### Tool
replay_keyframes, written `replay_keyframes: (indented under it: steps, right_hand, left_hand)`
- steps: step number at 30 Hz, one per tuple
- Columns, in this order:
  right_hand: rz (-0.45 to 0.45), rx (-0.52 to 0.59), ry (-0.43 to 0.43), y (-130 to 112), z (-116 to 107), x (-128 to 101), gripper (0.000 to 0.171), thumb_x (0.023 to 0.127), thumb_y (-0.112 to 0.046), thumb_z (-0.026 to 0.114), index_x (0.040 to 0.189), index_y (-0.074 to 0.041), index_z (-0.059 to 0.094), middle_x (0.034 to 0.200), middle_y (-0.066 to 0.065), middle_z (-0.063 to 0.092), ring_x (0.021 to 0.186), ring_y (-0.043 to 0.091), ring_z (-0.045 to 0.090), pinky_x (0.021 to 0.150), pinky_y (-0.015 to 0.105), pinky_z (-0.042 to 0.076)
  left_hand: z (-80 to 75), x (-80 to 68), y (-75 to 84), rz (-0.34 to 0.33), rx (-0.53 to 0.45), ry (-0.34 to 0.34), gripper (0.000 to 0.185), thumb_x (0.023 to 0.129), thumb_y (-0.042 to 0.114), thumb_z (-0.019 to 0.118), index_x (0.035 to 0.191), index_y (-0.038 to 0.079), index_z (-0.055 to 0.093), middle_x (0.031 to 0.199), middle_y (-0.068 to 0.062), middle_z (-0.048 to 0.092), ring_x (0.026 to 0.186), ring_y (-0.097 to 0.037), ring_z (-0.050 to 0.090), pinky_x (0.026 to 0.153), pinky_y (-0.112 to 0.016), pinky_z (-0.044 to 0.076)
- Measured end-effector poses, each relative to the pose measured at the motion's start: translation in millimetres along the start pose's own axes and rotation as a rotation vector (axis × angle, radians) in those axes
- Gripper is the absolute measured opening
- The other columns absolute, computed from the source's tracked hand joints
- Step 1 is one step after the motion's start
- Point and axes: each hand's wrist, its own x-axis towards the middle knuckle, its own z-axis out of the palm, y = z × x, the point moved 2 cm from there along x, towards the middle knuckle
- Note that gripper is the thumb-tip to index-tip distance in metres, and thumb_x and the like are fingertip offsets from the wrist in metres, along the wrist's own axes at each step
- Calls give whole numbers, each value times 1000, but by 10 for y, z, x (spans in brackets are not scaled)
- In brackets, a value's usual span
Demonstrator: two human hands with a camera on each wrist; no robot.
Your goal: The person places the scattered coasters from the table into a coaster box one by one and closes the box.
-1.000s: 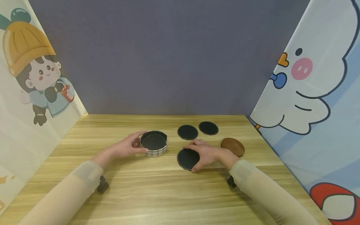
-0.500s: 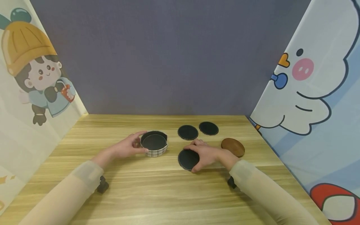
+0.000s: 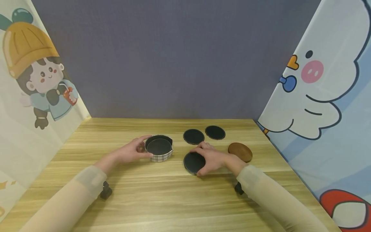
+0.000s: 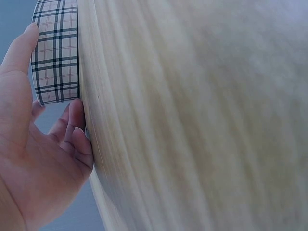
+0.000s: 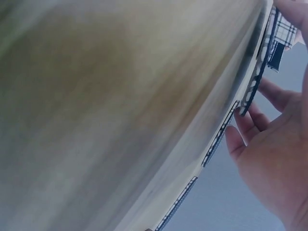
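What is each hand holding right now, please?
Left hand: grips the plaid holder.
Right hand: pinches the near black coaster, still on the table.

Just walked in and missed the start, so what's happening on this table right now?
A person works at a wooden table. Their left hand holds the side of a round plaid-walled holder with a dark disc inside. Their right hand curls around the edge of a round black coaster lying flat on the table. Two more black coasters lie behind it, and a brown oval wooden piece lies to the right.
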Motion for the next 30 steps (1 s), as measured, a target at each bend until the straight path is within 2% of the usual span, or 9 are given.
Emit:
replay_keyframes:
  steps: [7, 13, 22, 30]
  right_hand:
    - [-12, 30, 37, -29, -29, 17, 103, 77, -51, 91, 166, -23, 48, 144, 5, 44, 131, 26, 41, 110, 50, 42]
    - [-8, 19, 61, -40, -43, 51, 103, 77, -52, 89, 167, -22, 47, 144, 7, 45, 131, 28, 43, 109, 51, 43]
    - [-9, 10, 84, -55, -78, 150, 103, 79, -52, 88, 167, -19, 47, 147, 9, 45, 131, 30, 41, 111, 54, 39]
    - [-5, 18, 98, -100, -172, 248, 104, 79, -53, 87, 168, -18, 45, 147, 10, 44, 132, 30, 40, 111, 54, 41]
  left_hand:
    - [6, 3, -15, 1, -13, -1, 105, 95, 45, 87, 175, 19, 24, 141, -25, 52, 111, -30, 60, 82, -36, 59]
    - [12, -2, -11, -3, -15, -1, 105, 95, 45, 86, 175, 19, 23, 143, -26, 51, 113, -32, 61, 83, -37, 60]
    - [14, -17, 6, -16, 6, 11, 105, 95, 48, 86, 175, 20, 24, 144, -25, 52, 126, -38, 63, 99, -49, 61]
    - [19, -11, 12, -18, -20, 5, 106, 95, 46, 87, 176, 20, 23, 147, -28, 50, 128, -41, 63, 95, -46, 64]
